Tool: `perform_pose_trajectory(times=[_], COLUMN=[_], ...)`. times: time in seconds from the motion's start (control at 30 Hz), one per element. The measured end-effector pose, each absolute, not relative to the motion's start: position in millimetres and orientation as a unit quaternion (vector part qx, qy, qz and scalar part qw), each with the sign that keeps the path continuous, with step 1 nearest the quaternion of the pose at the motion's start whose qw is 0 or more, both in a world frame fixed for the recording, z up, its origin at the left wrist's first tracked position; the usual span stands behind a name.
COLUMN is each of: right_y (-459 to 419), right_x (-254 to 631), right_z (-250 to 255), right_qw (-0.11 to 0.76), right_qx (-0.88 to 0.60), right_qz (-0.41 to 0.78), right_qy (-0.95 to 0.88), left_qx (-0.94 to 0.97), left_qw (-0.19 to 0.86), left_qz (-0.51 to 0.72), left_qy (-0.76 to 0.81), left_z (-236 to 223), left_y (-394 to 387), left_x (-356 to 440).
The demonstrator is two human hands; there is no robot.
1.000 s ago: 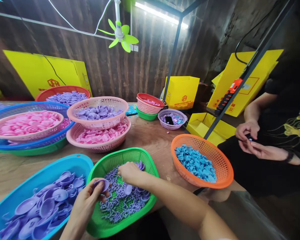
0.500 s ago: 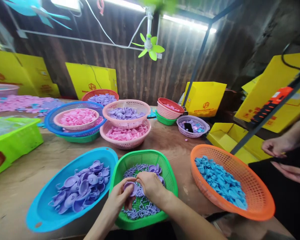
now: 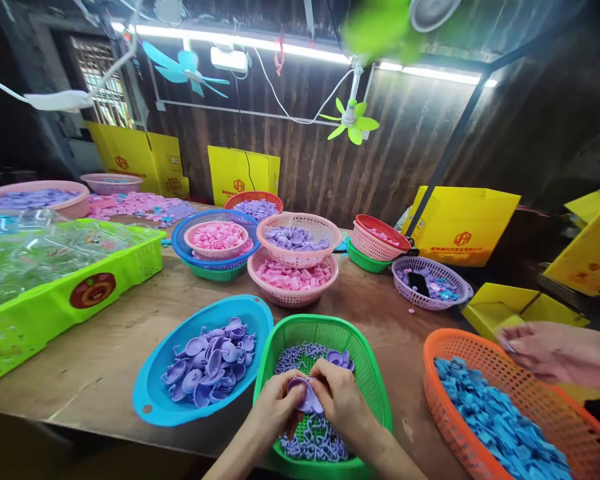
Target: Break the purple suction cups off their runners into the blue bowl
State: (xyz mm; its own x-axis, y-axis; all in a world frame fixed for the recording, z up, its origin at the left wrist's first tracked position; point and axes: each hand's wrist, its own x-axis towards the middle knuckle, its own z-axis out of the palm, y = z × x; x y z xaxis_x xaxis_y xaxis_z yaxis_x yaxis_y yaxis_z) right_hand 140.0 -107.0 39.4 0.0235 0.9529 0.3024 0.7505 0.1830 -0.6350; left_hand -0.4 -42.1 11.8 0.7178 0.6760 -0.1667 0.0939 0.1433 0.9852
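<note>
Over the green basket point(image 3: 275, 347), my left hand point(image 3: 279, 405) pinches a shallow purple plastic cup-shaped piece point(image 3: 307, 398) between thumb and fingers. My right hand point(image 3: 344, 399) closes on the right side of the same piece; whether a smaller part sits under its fingertips is hidden. Small purple hook-shaped parts point(image 3: 314, 440) lie below my hands in the basket. A few cup-shaped pieces point(image 3: 340, 359) rest at its far right side. To the left, a blue oval basin point(image 3: 153, 397) holds a heap of similar purple pieces point(image 3: 213, 363).
An orange basket point(image 3: 445, 407) of blue pieces stands at the right, with another person's hand point(image 3: 555, 350) above it. Stacked pink baskets point(image 3: 260, 233) and a blue basket point(image 3: 180, 237) stand farther back. A lime-green crate point(image 3: 140, 260) of clear plastic is at the left.
The view has swung left, bringing more of the crate into sight. Both my hands stay over the green basket, the purple piece now between them. The other person's hand has moved over the orange basket.
</note>
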Motion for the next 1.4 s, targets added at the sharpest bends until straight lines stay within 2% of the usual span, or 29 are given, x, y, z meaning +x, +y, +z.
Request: perform_pose_trajectory(times=[0.13,0.27,0.37,0.43,0.57,0.77,1.4], right_y=[-96,-62,-44,-48,-86,-117,-118], right_x=[142,143,143,138,123,115,111], right_z=[51,107,148,156,123,71,67], right_qw=[0.371,0.433,0.492,0.496,0.453,0.452,0.439], right_qx=[-0.62,-0.589,-0.57,-0.55,-0.552,-0.609,-0.625], right_qz=[0.139,0.099,0.086,0.102,0.148,0.167,0.153], right_qy=[-0.677,-0.675,-0.653,-0.664,-0.684,-0.63,-0.627], left_qx=[0.661,0.709,0.729,0.74,0.753,0.754,0.728], left_qw=[0.608,0.499,0.468,0.446,0.401,0.4,0.438], left_qz=[0.262,0.32,0.323,0.325,0.324,0.321,0.33], left_qy=[0.353,0.381,0.381,0.385,0.41,0.411,0.411], left_z=[9,19,28,32,32,30,32], left_y=[-42,-48,-55,-57,-59,-64,-75], left_x=[-2,1,2,0,-7,-1,-1])
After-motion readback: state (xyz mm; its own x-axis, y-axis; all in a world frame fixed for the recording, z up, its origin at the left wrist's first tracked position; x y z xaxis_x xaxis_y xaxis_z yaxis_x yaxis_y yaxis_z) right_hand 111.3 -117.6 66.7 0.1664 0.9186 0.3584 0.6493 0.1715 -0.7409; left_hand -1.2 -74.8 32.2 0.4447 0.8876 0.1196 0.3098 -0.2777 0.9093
